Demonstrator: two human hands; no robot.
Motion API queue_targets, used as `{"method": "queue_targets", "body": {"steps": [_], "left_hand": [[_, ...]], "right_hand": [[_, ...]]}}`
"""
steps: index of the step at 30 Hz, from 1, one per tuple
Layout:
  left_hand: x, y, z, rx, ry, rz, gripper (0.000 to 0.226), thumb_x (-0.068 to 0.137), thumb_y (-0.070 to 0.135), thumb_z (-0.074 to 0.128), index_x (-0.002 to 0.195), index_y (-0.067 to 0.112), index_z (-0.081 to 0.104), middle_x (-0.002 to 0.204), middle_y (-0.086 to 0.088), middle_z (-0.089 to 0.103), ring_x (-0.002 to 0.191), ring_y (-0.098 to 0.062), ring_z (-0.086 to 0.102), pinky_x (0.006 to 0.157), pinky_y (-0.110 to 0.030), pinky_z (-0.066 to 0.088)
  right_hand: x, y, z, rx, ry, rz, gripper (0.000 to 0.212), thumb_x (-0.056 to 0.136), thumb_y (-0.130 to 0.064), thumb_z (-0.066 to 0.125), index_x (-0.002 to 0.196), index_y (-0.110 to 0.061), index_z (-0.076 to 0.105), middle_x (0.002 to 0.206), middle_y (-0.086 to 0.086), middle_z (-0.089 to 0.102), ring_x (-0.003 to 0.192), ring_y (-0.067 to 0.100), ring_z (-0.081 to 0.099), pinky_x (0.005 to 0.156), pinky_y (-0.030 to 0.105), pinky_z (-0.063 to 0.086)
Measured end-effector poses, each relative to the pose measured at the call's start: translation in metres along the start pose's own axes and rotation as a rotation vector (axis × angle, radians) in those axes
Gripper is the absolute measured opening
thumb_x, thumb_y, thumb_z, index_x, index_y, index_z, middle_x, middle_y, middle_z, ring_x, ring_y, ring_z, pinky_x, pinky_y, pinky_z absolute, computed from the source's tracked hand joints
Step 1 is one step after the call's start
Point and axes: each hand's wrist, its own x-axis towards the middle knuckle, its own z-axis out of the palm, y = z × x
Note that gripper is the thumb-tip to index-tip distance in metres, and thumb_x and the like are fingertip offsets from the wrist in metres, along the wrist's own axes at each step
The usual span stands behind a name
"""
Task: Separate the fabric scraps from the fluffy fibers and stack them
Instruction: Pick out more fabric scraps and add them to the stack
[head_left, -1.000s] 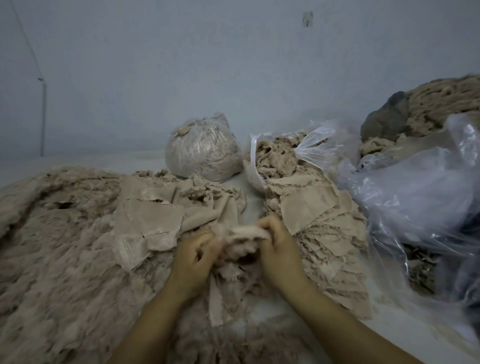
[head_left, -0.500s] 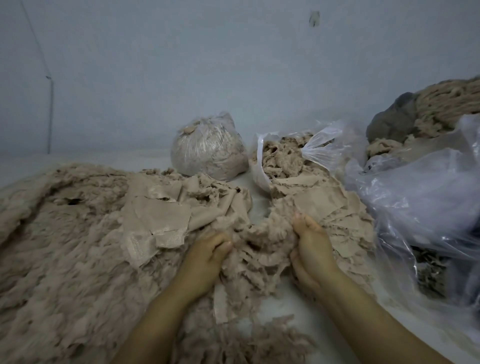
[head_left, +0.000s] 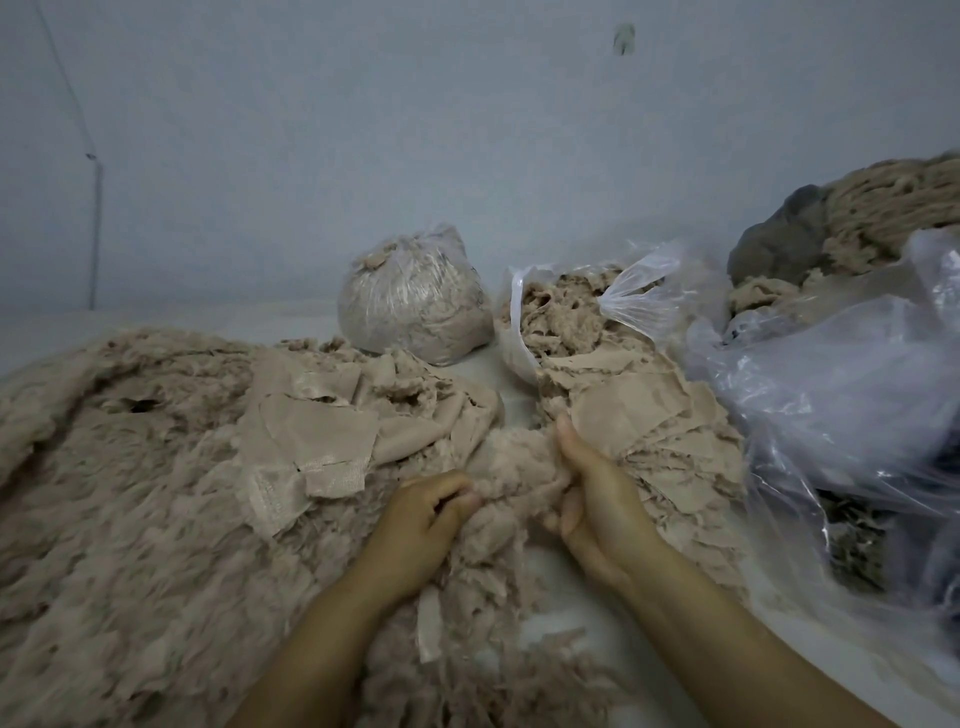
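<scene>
A clump of beige fluffy fibers (head_left: 511, 470) lies between my hands at the centre. My left hand (head_left: 423, 514) has its fingers curled into the clump's left side. My right hand (head_left: 597, 499) cups the clump's right side, its fingers fairly straight, the thumb pressed against it. A wide heap of fluffy fibers (head_left: 119, 493) covers the left. Flat beige fabric scraps (head_left: 311, 447) lie on top of that heap. A layered stack of fabric scraps (head_left: 660, 421) sits just right of my right hand.
A tied clear bag of fibers (head_left: 415, 296) stands at the back centre. An open bag of fibers (head_left: 566, 312) is beside it. Large crumpled clear plastic bags (head_left: 841, 395) fill the right. A grey and beige fiber pile (head_left: 883, 208) rises at far right. A pale wall stands behind.
My hands spread apart into the fibers half a second ago, then closed in again around a clump. My left hand's fingers have curled into it.
</scene>
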Motion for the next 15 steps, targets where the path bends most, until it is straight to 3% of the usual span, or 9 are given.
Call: {"method": "queue_targets", "body": {"steps": [2, 4, 6, 9, 12, 14, 15], "left_hand": [[0.000, 0.000, 0.000, 0.020, 0.001, 0.026, 0.017, 0.084, 0.025, 0.051, 0.067, 0.024, 0.056, 0.063, 0.012, 0.051, 0.063, 0.000, 0.048, 0.060, -0.014, 0.034], [-0.002, 0.001, -0.001, 0.104, -0.026, 0.074, 0.015, 0.085, 0.023, 0.055, 0.071, 0.022, 0.061, 0.065, 0.016, 0.052, 0.068, 0.004, 0.050, 0.064, -0.009, 0.033], [-0.002, -0.004, -0.001, 0.231, -0.071, 0.062, 0.020, 0.090, 0.020, 0.059, 0.071, 0.016, 0.062, 0.065, 0.015, 0.050, 0.068, 0.003, 0.049, 0.069, -0.017, 0.032], [-0.003, -0.008, -0.002, 0.292, -0.113, 0.021, 0.029, 0.093, 0.028, 0.057, 0.065, 0.019, 0.054, 0.063, 0.010, 0.049, 0.063, -0.001, 0.046, 0.072, -0.026, 0.029], [-0.006, 0.002, 0.000, 0.345, -0.074, 0.033, 0.036, 0.082, 0.065, 0.046, 0.067, 0.032, 0.044, 0.065, 0.015, 0.046, 0.068, 0.006, 0.045, 0.073, -0.021, 0.029], [-0.007, 0.007, 0.004, 0.355, -0.034, 0.007, 0.042, 0.071, 0.077, 0.047, 0.093, 0.041, 0.049, 0.088, 0.025, 0.049, 0.087, 0.014, 0.042, 0.082, -0.019, 0.031], [-0.007, 0.010, 0.007, 0.344, -0.021, -0.015, 0.053, 0.071, 0.072, 0.055, 0.112, 0.038, 0.051, 0.101, 0.025, 0.050, 0.095, 0.013, 0.042, 0.087, -0.021, 0.034]], "right_hand": [[-0.004, -0.001, -0.001, -0.233, -0.109, 0.062, 0.041, 0.082, -0.039, 0.067, 0.099, -0.002, 0.071, 0.097, 0.020, 0.072, 0.086, 0.029, 0.071, 0.080, 0.040, 0.057], [-0.004, 0.001, 0.000, -0.363, -0.028, 0.001, 0.020, 0.086, -0.025, 0.067, 0.081, -0.006, 0.069, 0.082, 0.018, 0.069, 0.068, 0.024, 0.066, 0.064, 0.030, 0.054], [0.000, 0.002, -0.003, -0.294, 0.157, -0.117, 0.023, 0.091, -0.019, 0.062, 0.070, -0.008, 0.061, 0.071, 0.016, 0.062, 0.064, 0.025, 0.057, 0.065, 0.035, 0.049], [0.002, -0.005, -0.006, -0.066, 0.260, -0.231, 0.032, 0.095, -0.015, 0.056, 0.065, -0.010, 0.048, 0.059, 0.008, 0.051, 0.059, 0.022, 0.049, 0.062, 0.036, 0.045], [0.003, -0.003, -0.006, -0.083, 0.296, -0.286, 0.021, 0.095, -0.015, 0.056, 0.076, -0.006, 0.050, 0.067, 0.012, 0.051, 0.063, 0.025, 0.047, 0.065, 0.039, 0.044], [0.002, -0.002, -0.003, -0.133, 0.259, -0.277, 0.005, 0.095, -0.010, 0.055, 0.091, -0.007, 0.057, 0.079, 0.013, 0.060, 0.069, 0.025, 0.056, 0.065, 0.038, 0.049], [0.002, -0.003, -0.001, -0.156, 0.212, -0.254, 0.012, 0.095, -0.006, 0.051, 0.099, -0.011, 0.061, 0.079, 0.009, 0.064, 0.068, 0.021, 0.059, 0.061, 0.035, 0.051]]}}
